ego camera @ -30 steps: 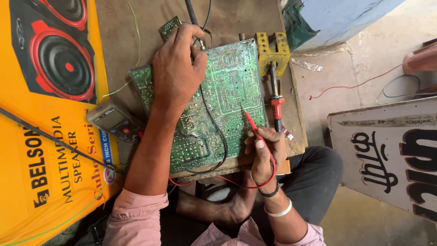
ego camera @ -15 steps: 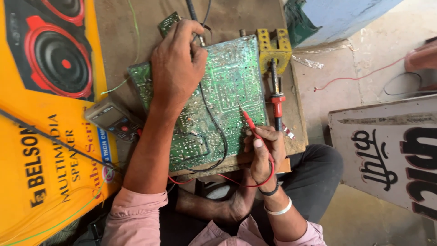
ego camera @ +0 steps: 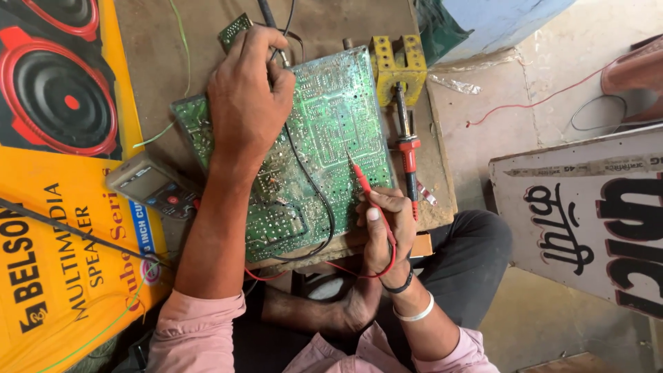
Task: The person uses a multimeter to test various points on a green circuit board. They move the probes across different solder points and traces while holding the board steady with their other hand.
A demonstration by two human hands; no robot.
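On the brown worktop [ego camera: 331,27] lies a large green circuit board [ego camera: 324,138], solder side up, tilted across the middle. An orange speaker box [ego camera: 62,228] sits to the left, with a grey multimeter [ego camera: 155,186] just beside the board. The left hand [ego camera: 248,103] rests on the board's upper edge, its grip pinching a black probe [ego camera: 271,27]. The right hand [ego camera: 387,231] holds a red probe [ego camera: 362,181], grip pressed around it, tip touching the board. A red-handled soldering iron [ego camera: 407,141] leans in a yellow stand [ego camera: 397,62].

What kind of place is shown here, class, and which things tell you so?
Probably a small electronics repair workshop: a green circuit board under probes, a multimeter beside it, and a soldering iron on a yellow stand.
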